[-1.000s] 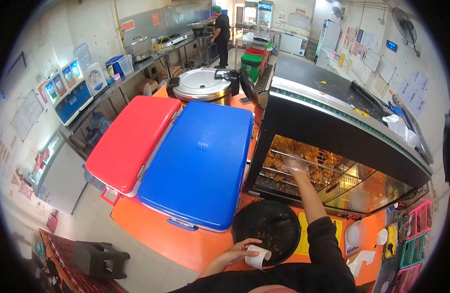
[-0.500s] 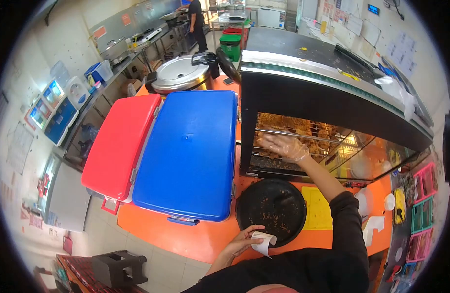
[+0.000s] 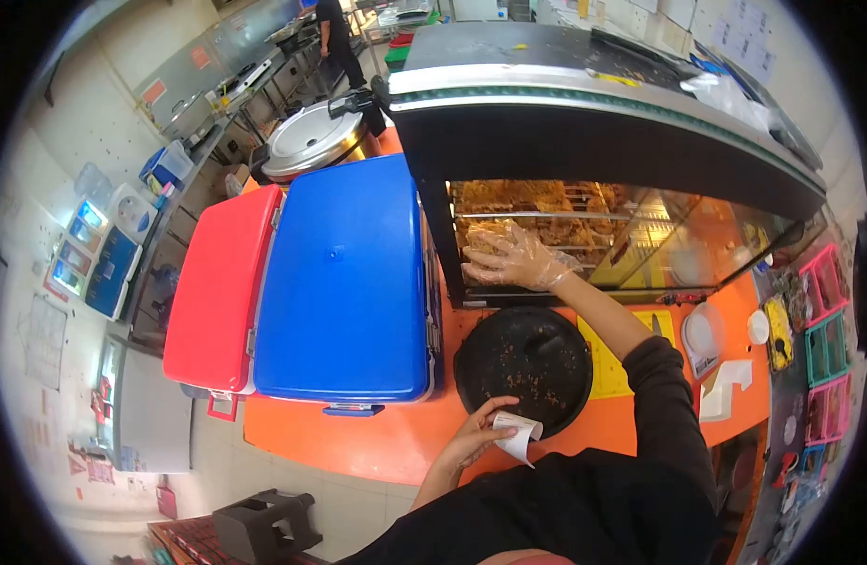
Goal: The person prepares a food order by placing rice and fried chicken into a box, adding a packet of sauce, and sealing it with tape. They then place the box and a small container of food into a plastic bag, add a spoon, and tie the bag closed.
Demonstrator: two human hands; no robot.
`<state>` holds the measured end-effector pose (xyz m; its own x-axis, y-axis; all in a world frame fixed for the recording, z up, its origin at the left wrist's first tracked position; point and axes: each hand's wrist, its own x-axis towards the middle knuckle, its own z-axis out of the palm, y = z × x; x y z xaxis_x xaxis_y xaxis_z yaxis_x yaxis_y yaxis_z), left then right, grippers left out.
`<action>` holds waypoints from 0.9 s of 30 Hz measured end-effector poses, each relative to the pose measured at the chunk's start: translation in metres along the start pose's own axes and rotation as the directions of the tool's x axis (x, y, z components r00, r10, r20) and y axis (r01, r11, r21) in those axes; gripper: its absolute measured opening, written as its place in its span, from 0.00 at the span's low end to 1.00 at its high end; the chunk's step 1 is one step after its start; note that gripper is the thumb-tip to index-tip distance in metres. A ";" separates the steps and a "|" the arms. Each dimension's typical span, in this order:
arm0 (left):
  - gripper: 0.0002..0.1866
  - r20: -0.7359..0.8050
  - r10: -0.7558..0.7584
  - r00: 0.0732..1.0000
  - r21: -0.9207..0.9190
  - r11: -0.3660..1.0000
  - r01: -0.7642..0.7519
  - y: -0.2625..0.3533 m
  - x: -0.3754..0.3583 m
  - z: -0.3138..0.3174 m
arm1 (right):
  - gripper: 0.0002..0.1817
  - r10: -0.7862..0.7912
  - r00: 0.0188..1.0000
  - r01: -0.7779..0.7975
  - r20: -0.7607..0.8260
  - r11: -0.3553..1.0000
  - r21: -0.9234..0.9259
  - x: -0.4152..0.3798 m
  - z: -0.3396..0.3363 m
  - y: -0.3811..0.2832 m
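Note:
My left hand (image 3: 476, 438) pinches a curled slip of white printed paper (image 3: 518, 436) by its edge, over the near rim of a round black pan (image 3: 518, 350) dotted with crumbs. In a clear plastic glove, my right hand (image 3: 513, 259) reaches through the opening of the black warming cabinet (image 3: 593, 141). Its fingers are stretched out and spread, right at the fried chicken pieces (image 3: 584, 226) on the wire racks. Part of the chicken is hidden behind this hand. Beneath the right forearm lies a yellow board (image 3: 603, 367).
A blue-lidded cooler (image 3: 339, 282) and a red-lidded one (image 3: 221, 292) stand left of the cabinet. Behind them is a large cooker (image 3: 316, 141). White containers (image 3: 704, 334) sit at the orange table's right. A person (image 3: 336, 42) stands far back.
My view has shifted. My gloved right hand has come lower in the cabinet opening, its fingers now closer to the chicken at the left. The left hand still holds the paper.

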<state>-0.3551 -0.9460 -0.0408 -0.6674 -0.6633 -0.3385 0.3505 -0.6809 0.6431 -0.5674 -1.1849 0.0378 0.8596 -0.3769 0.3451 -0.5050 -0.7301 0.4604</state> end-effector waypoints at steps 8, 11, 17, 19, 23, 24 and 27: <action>0.21 -0.172 0.016 0.985 -0.044 0.999 -0.024 -0.028 -0.031 -0.031 | 0.31 0.763 0.336 0.535 0.552 -0.637 0.555 -0.119 -0.093 -0.106; 0.21 -0.204 -0.104 0.974 0.010 0.994 0.108 -0.041 -0.021 -0.023 | 0.33 0.699 0.146 0.540 0.700 -0.650 0.535 -0.201 -0.087 -0.164; 0.34 -0.097 -0.025 0.995 0.264 0.963 0.050 -0.058 0.026 0.082 | 0.32 0.641 -0.297 0.542 0.708 -0.497 0.677 -0.392 -0.131 -0.262; 0.40 -0.013 0.140 0.990 0.502 0.857 -0.115 -0.061 0.047 0.126 | 0.39 0.641 -0.594 0.002 0.486 -0.603 0.798 -0.450 -0.180 -0.227; 0.48 0.186 0.259 0.948 0.675 0.668 -0.315 -0.062 0.082 0.216 | 0.39 0.808 -0.446 -0.757 0.385 -0.570 0.319 -0.596 -0.203 -0.165; 0.49 0.243 0.262 0.934 0.725 0.591 -0.354 -0.061 0.088 0.239 | 0.35 0.746 -0.425 -0.676 0.513 -0.638 0.368 -0.658 -0.170 -0.157; 0.52 0.353 0.215 0.911 0.692 0.595 -0.409 -0.071 0.110 0.281 | 0.28 0.574 -0.376 -0.760 0.728 -0.640 0.112 -0.683 -0.144 -0.118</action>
<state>-0.6376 -0.8830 0.0693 -0.7640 -0.6412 0.0724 0.0269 0.0805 0.9964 -1.1067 -0.7593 -0.1348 -0.5556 -0.6923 -0.4604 -0.3216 0.6896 -0.6489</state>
